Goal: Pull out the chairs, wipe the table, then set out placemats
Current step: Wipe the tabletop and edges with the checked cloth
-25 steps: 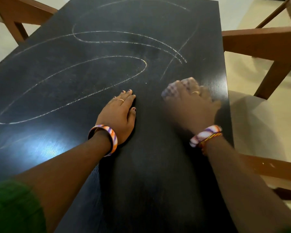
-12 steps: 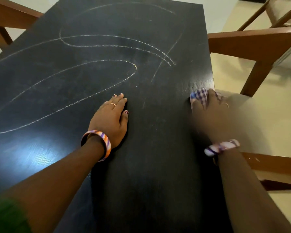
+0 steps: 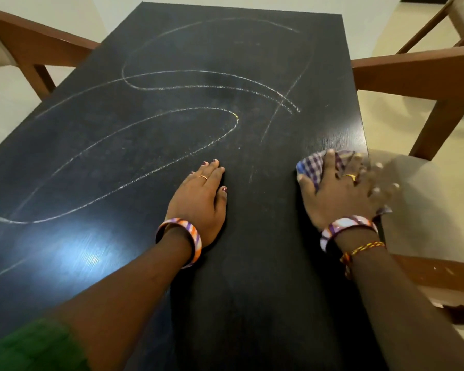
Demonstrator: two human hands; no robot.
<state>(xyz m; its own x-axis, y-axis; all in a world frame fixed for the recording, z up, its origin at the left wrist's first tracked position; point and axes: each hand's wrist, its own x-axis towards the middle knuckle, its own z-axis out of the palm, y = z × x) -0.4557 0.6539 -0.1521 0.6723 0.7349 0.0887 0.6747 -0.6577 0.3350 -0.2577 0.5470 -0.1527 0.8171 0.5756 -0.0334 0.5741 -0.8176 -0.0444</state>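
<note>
A long black table [image 3: 188,129] fills the view, marked with pale looping streaks of dust. My left hand [image 3: 200,198] lies flat on the tabletop near the middle, fingers together, holding nothing. My right hand [image 3: 338,188] presses a purple-and-white checked cloth [image 3: 312,166] against the table at its right edge; the outer fingers are blurred and reach past the edge. Most of the cloth is hidden under the hand.
A wooden chair [image 3: 423,73] stands pulled away from the table's right side, another chair's frame [image 3: 439,277] sits near right, and a third chair [image 3: 24,46] is at the far left. Pale floor [image 3: 426,199] surrounds the table.
My right hand has swept the cloth from further in on the table out to the right edge, then slightly back inward. The left hand stays planted; the view has shifted a little.
</note>
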